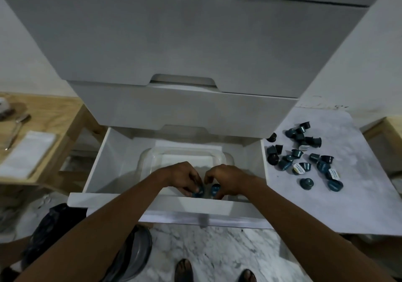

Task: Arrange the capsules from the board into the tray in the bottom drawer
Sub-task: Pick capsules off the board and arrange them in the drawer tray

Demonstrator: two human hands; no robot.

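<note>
inside tray (152,154), capsules (215,189) dome-up

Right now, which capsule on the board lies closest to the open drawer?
The dark capsule at the board's far left edge, beside the drawer's right wall. It sits apart, left of the main pile.

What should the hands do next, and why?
Probably set down the two capsules, one at the left hand, one at the right hand, in the tray, then reach right: many capsules remain on the board.
</note>
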